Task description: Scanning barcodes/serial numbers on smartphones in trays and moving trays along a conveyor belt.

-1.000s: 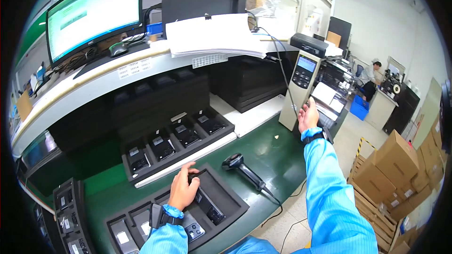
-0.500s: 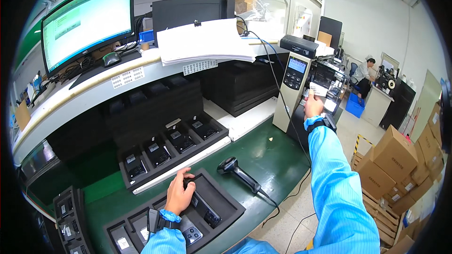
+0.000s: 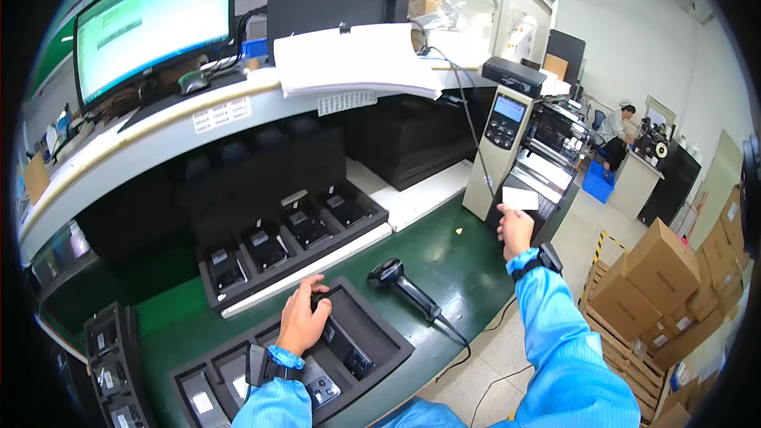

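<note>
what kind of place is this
Probably a phone packing or labelling station in a factory or warehouse: there's a likely label printer, a handheld scanner beside a foam tray of phones, and cardboard boxes piled nearby.

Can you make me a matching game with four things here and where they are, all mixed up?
Things
1. white label
2. barcode scanner
3. clipped paper stack
4. blue bin

Places
A. on the upper shelf
B. on the floor
C. in the right hand
D. on the green tabletop

Right pairs: 1-C, 2-D, 3-A, 4-B
</note>
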Tool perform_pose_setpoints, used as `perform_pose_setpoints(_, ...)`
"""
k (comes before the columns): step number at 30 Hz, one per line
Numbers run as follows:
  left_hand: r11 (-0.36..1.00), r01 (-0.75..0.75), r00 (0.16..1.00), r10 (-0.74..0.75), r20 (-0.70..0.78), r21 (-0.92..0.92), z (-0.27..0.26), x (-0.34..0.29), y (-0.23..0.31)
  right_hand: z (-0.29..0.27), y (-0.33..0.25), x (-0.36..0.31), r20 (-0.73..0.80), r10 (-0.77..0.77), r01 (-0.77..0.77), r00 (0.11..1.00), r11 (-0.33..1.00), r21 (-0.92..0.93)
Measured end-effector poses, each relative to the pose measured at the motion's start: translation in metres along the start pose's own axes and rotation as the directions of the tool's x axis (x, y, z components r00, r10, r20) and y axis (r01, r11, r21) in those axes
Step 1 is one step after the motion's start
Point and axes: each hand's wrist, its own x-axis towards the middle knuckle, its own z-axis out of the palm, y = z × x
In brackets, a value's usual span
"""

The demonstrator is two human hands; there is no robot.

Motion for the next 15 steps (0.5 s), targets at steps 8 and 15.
perform_pose_setpoints(8, 0.996, -0.067, 0.997, 0.07, -0.042, 0.054, 0.002, -0.004, -0.004, 0.051, -0.036, -0.177, 0.854, 0.471, 0.205, 0.22, 0.834, -0.513)
perform_pose_setpoints(15, 0.991, -0.106, 0.994, 0.105, 0.006, 0.084, -0.001, -0.005, -0.002, 0.075, -0.038, -0.219, 0.778, 0.628, 0.628, -0.004, 0.607, -0.486)
